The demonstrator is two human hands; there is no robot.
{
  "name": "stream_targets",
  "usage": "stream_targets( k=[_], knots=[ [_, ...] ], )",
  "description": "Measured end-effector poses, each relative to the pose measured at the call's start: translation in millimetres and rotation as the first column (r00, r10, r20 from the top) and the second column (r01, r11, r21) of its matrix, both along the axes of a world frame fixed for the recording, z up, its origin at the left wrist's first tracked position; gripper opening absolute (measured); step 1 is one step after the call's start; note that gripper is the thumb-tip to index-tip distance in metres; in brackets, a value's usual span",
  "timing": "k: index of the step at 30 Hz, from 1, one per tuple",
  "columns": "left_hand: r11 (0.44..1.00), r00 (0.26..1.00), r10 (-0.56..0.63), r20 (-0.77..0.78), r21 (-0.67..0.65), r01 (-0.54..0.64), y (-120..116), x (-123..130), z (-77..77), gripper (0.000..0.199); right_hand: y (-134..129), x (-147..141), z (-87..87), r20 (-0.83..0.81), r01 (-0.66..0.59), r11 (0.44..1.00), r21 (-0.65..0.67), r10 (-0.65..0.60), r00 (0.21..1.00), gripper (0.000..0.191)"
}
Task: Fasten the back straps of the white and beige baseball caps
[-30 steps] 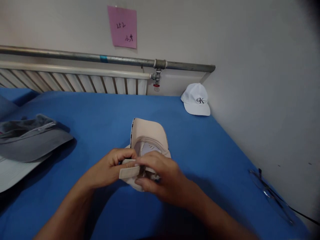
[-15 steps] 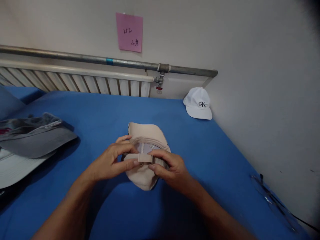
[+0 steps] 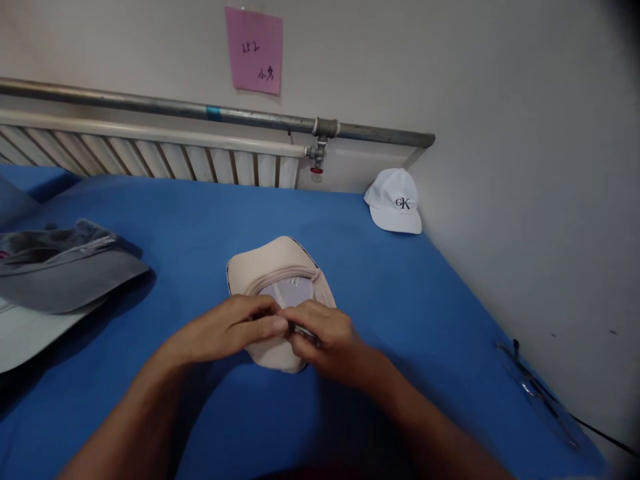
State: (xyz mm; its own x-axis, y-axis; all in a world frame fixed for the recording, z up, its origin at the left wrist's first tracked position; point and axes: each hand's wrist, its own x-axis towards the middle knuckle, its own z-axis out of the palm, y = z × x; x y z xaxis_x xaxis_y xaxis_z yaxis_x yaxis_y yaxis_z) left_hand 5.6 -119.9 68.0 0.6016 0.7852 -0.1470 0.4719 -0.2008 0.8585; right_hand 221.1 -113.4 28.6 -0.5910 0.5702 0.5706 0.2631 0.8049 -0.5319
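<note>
A beige baseball cap (image 3: 273,263) lies on the blue surface with its inside facing up and its brim pointing away from me. My left hand (image 3: 237,330) pinches the cap's back strap between thumb and fingers. Close against it, my right hand (image 3: 323,333) also grips the strap, its thumb below and fingers above. The two sets of fingertips meet at the middle of the strap and hide most of it. Pale lining shows inside the crown.
On the left are a grey cap (image 3: 75,277) and a whitish cap (image 3: 40,333) beneath it. A white cap (image 3: 395,200) sits at the back right by the wall. Glasses (image 3: 537,393) lie at the right edge. A radiator (image 3: 190,160) and a pipe (image 3: 260,119) run along the back.
The beige cap has turned, its brim swinging to the left. My hands have drawn together over the strap, which was in plain sight before. The view has shifted slightly.
</note>
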Motion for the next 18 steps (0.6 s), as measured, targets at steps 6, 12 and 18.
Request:
stream_targets(
  k=[6, 12, 18],
  knots=[
    [0.991, 0.992, -0.017, 0.126, -0.127, 0.033, 0.4, 11.5, -6.1, 0.026, -0.5, 1.0, 0.8, -0.046, -0.009, 0.992, -0.13, 0.003, 0.999, 0.035],
    [0.989, 0.981, -0.01, 0.193, -0.143, 0.038, -0.7, 11.6, -6.6, 0.022, 1.0, 6.3, 11.8, -0.053, -0.01, 0.855, -0.518, -0.021, 0.998, 0.027],
    [0.998, 0.992, 0.043, 0.122, -0.061, -0.036, -1.8, 15.2, -9.8, 0.029, 4.5, 6.3, 17.2, -0.128, -0.085, 0.62, -0.78, -0.026, 0.991, 0.015]
  ],
)
